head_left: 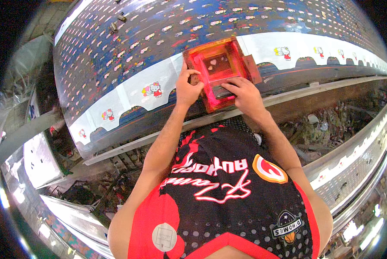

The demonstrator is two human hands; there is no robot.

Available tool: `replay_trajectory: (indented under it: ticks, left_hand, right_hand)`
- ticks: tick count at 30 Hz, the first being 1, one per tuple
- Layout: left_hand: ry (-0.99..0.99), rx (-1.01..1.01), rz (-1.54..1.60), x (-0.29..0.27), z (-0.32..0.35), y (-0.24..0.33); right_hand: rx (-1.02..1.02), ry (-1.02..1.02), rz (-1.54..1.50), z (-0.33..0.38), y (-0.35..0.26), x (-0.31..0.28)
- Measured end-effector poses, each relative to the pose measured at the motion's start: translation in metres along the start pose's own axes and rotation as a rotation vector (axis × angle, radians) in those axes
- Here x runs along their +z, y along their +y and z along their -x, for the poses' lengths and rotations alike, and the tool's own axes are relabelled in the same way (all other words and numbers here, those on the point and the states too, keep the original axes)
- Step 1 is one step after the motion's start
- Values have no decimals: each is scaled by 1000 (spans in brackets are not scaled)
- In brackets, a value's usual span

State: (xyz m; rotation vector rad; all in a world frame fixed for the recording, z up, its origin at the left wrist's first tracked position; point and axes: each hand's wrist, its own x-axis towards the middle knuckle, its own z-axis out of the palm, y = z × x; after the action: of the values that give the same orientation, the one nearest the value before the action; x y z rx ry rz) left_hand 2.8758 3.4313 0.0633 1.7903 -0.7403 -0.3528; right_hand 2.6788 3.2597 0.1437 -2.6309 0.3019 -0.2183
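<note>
A small red-stained screen printing frame lies on the white fabric strip near the long table's front edge. Inside it, red ink coats the walls, and a small light heart shape shows on the mesh. My left hand grips the frame's left side, its thumb and fingers bent around the edge. Within the near part of the frame, my right hand holds a short, greyish squeegee, fingers pressed over its top. Part of the squeegee is hidden under those fingers.
The white fabric strip, with scalloped edge and printed cartoon cats, runs along the ink-stained table. Small dark pieces lie at the far left. A rail borders the near edge. Another table with fabric stands at right.
</note>
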Motion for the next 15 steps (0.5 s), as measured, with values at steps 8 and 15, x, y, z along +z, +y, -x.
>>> replay_trajectory:
  ticks: [8, 15]
  left_hand:
    - [-47, -69, 78, 6, -5, -22]
    - [-59, -123, 97, 4, -3, -19]
  right_hand:
    - [-27, -18, -20, 0, 15, 7]
    - [52, -255, -80, -14, 14, -20]
